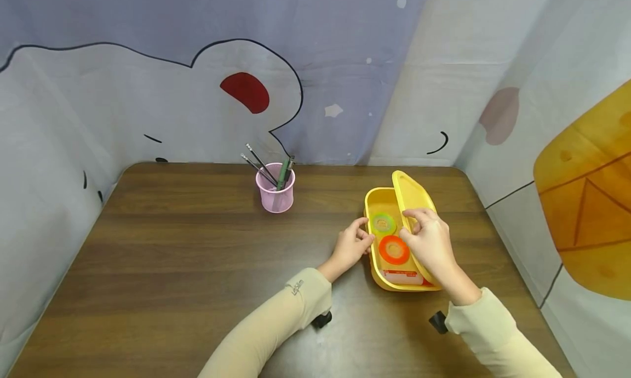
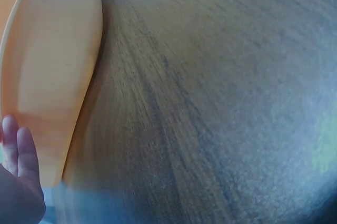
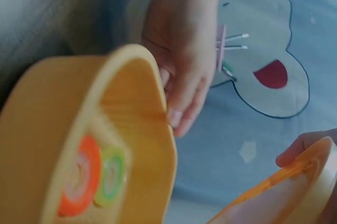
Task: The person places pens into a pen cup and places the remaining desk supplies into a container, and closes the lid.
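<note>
A yellow plastic box (image 1: pixel 372 260) stands on the right part of the table, its yellow lid (image 1: pixel 411 194) tilted up along the right side. Inside lie a green tape roll (image 1: pixel 384 223), an orange-red tape roll (image 1: pixel 394 250) and a white item with red print (image 1: pixel 401 277). My left hand (image 1: pixel 351 245) holds the box's left rim; in the left wrist view its fingers (image 2: pixel 26 153) lie against the outer wall. With thumb and fingers, my right hand (image 1: pixel 430 241) pinches the lid's raised edge. In the right wrist view the lid (image 3: pixel 284 187) hides most of the right hand.
A pink mesh cup (image 1: pixel 276 200) with pencils and pens stands at the table's back, left of the box. Behind the wooden table (image 1: pixel 187 257) hangs a printed curtain (image 1: pixel 345 82), which also covers the sides.
</note>
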A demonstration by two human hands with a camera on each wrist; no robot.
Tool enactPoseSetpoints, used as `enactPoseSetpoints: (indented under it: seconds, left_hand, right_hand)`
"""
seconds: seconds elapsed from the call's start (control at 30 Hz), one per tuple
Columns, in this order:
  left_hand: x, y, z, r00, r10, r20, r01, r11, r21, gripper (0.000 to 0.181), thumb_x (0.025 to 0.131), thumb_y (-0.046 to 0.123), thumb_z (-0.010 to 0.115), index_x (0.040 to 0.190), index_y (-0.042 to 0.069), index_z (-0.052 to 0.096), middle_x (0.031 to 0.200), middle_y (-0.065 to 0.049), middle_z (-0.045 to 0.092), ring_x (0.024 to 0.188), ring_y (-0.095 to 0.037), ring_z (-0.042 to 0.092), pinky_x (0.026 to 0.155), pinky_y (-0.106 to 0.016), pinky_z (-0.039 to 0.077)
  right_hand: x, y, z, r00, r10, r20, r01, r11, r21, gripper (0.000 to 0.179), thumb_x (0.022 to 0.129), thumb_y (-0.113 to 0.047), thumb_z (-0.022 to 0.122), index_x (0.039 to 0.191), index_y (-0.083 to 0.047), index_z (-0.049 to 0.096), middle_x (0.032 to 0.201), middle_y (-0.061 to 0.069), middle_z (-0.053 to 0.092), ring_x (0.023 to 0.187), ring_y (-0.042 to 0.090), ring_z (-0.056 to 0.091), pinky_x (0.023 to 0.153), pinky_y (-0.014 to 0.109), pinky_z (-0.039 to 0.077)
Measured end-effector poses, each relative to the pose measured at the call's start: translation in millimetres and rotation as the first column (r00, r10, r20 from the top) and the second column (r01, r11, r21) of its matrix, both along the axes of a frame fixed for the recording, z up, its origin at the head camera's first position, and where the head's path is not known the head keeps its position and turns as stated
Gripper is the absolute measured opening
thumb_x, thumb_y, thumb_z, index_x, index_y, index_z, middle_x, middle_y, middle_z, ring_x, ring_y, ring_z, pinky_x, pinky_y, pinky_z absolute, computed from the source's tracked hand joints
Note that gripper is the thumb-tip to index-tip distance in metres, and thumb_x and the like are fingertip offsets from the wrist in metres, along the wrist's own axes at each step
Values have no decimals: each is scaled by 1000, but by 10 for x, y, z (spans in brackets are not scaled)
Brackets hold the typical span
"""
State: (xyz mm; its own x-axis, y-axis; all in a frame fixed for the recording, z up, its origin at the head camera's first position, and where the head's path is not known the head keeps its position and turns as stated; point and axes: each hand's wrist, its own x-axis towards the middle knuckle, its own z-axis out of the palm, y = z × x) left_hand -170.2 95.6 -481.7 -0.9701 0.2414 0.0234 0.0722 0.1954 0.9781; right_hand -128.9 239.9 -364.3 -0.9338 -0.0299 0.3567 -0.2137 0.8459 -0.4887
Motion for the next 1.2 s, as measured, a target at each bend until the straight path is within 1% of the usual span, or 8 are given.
enactPoseSetpoints:
  seconds: [0.13,0.23,0.53,0.77,0.87,1.0,1.1,1.2]
  left_hand:
    - [-8,3,-3,1000,0,7,0,1000,11,44,83,12,58,125,5,44,71,-9,60,48,-5,53,49,-18,48]
    - [-10,0,1,1000,-2,19,2,1000,19,44,83,11,59,125,6,45,71,-9,61,48,-5,52,49,-19,48]
    - [-7,-22,31,999,-13,52,11,999,43,44,82,10,60,123,8,45,69,-11,62,49,-9,55,48,-18,47]
    - [-13,-29,21,996,-19,86,13,998,63,43,83,10,59,123,9,46,72,-13,65,49,-8,55,51,-23,50]
    - [-14,-33,12,996,-25,85,17,996,86,42,83,10,59,123,9,46,73,-14,64,50,-6,54,51,-22,50]
    - [73,-92,182,997,-45,63,37,991,132,41,84,4,56,123,0,44,75,-22,63,55,-19,59,57,-31,52]
    - [130,-138,293,996,-68,61,57,985,164,41,84,-1,53,124,-6,43,79,-28,61,59,-25,60,61,-37,53]
    - [124,-147,260,995,-78,69,64,980,186,41,85,-2,52,124,-5,43,81,-29,60,60,-18,59,61,-31,53]
  right_hand:
    - [9,-73,-97,999,20,26,-20,1000,20,30,68,-5,61,97,1,63,93,14,56,62,17,47,58,28,38]
    - [20,-124,-167,999,35,22,-36,999,41,31,68,-4,60,98,1,63,96,14,56,65,19,50,57,28,42]
    - [58,-262,-360,998,54,-40,-49,992,113,31,65,-4,65,95,2,64,95,16,57,80,29,57,65,40,47]
    - [64,-323,-478,995,76,-71,-63,984,164,30,63,-3,68,92,2,65,93,17,57,80,30,57,65,41,48]
    - [59,-333,-549,989,100,-105,-78,977,196,30,62,-4,70,91,3,65,91,17,57,80,31,56,65,42,48]
    - [63,-350,-629,982,126,-143,-92,970,224,30,61,-4,72,89,2,65,89,17,56,78,31,56,65,42,47]
    - [70,-366,-666,982,128,-136,-94,968,234,29,61,-4,72,89,1,65,90,18,56,76,32,55,64,42,47]
    - [72,-373,-699,985,122,-124,-90,967,239,29,61,-4,72,88,1,65,91,18,55,76,32,55,63,42,47]
